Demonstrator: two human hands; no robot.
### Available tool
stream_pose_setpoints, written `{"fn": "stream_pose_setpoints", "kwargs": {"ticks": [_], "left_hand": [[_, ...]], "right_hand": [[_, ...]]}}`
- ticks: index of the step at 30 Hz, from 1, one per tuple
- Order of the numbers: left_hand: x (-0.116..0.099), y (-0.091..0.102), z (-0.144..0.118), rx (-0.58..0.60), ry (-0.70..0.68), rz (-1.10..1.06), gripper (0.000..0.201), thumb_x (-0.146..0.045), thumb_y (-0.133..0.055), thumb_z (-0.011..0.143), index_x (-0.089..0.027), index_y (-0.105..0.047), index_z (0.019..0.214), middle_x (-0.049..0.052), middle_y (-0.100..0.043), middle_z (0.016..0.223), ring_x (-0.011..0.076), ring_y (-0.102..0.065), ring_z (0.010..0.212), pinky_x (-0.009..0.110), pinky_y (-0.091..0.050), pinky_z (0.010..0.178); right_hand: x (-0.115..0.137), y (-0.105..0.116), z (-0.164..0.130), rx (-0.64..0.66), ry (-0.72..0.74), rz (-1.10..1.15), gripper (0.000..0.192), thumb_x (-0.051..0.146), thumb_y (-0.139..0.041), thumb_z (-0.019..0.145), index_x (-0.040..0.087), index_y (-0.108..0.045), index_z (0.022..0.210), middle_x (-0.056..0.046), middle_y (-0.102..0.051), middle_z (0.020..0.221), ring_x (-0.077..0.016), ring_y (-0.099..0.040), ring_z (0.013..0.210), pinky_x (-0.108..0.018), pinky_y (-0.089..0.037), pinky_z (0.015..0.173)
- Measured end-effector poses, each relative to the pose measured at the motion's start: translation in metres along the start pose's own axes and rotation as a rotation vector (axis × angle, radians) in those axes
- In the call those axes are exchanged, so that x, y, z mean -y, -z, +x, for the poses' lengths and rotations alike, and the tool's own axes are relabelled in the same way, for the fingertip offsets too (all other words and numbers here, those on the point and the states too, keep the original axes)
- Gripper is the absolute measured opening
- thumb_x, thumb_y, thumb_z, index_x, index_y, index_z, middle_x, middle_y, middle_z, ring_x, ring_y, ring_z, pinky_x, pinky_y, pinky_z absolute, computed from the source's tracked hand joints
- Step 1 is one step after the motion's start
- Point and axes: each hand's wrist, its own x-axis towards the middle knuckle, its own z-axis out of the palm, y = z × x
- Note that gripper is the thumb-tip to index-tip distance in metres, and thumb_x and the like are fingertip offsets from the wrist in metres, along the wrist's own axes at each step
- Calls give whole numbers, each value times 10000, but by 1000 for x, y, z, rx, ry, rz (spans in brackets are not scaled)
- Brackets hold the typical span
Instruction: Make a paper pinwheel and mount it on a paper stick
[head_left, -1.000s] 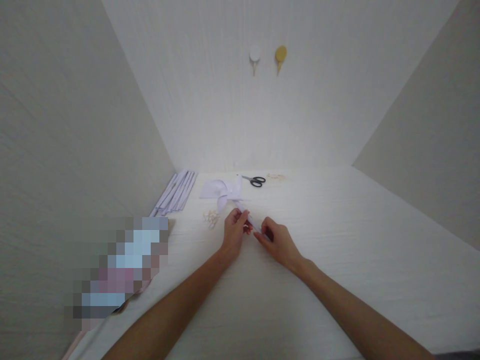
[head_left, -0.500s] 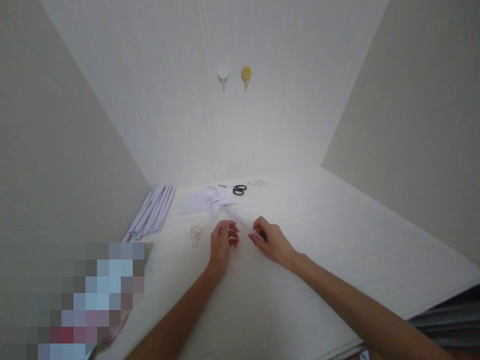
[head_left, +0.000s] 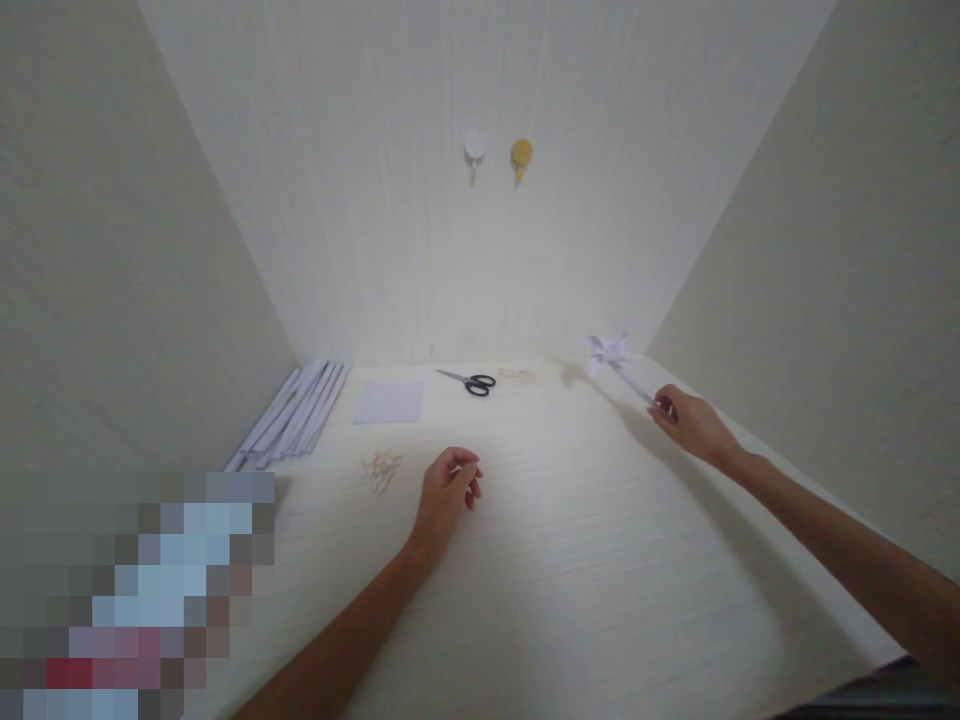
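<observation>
My right hand (head_left: pixel 688 422) is stretched out to the far right of the white table (head_left: pixel 570 560), pinching the stick of a white paper pinwheel (head_left: pixel 609 352), whose head points toward the back right corner. Resting on the table near the middle, my left hand (head_left: pixel 448 488) has its fingers loosely curled and holds nothing. A small pile of tan pins (head_left: pixel 381 468) lies just left of that hand. Further back lies a flat square of white paper (head_left: pixel 389 402).
Black-handled scissors (head_left: pixel 472 381) lie near the back wall, with some small tan bits (head_left: pixel 514 374) to their right. Several rolled paper sticks (head_left: pixel 294 418) lie along the left wall. Two hooks, white (head_left: pixel 474 149) and yellow (head_left: pixel 521 155), hang on the back wall.
My right hand has carried the pinwheel from the table's middle to the far right, uncovering the paper square. My left hand has let go of the stick and stays put.
</observation>
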Motion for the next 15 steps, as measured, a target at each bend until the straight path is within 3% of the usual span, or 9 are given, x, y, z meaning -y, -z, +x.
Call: {"fn": "stream_pose_setpoints", "kwargs": {"ticks": [6,15], "left_hand": [[2,1,2,8,9,16,75,-195,-485,637,-142,-464,685,-38,-484,566,45,-433,400,155,-316,329],[1,-1,2,6,36,20,89,-197,-495,620,-147,-466,688,-39,-492,571,47,-437,397,158,-315,324]], "right_hand": [[-53,-16,20,124,-126,-177,231,289,-391,787,127,-463,935,-129,-598,845,-208,-555,731,-268,-374,618],[-87,-30,29,210,-166,-220,217,237,-380,794,96,-488,917,-188,-583,875,-216,-545,760,-286,-343,630]]}}
